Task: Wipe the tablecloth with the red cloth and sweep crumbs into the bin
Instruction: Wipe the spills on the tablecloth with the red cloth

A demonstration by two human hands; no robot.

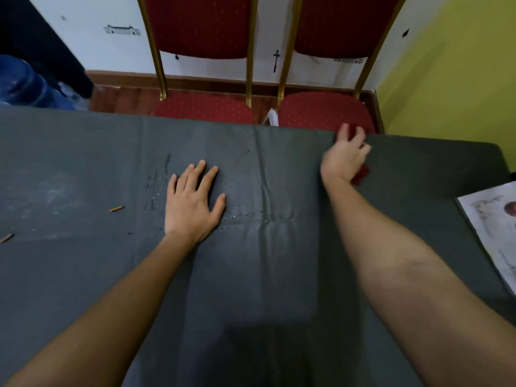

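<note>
— Entry one, the covering?
— Dark grey tablecloth [279, 275]: smooth woven fabric spread flat over the surface. A lengthwise fold crease runs between the two hands, with small puckers across it.

— Left hand?
— Left hand [194, 203]: palm down on the tablecloth, fingers [198, 174] straight and spread, holding nothing.

— Anything near those fingers?
— Clear water droplets [237, 216]: small glossy beads just right of the thumb, with thin wet streaks left of the little finger. Further left, well apart from the fingers, lie thin orange stick-shaped crumbs [116, 208], two in all, one at the frame's edge.

— Right hand?
— Right hand [344, 157]: blurred, at the far edge of the surface. Its fingers are curled round a bunched red cloth [360, 174], soft and crumpled, which shows past the fingertips and below the outer side of the palm.

— Beyond the fingertips?
— Two chairs [203, 23]: red dotted upholstery, gold metal frames, padded rounded seats drawn up to the far edge. A white wall [83, 37] stands behind them and a yellow-green wall [446, 65] to the right.

— Remainder?
— Printed paper sheet [491, 227]: flat, pale, right of the right forearm. Blue translucent water bottle [22, 82]: ribbed plastic, on the floor far to the left.
</note>
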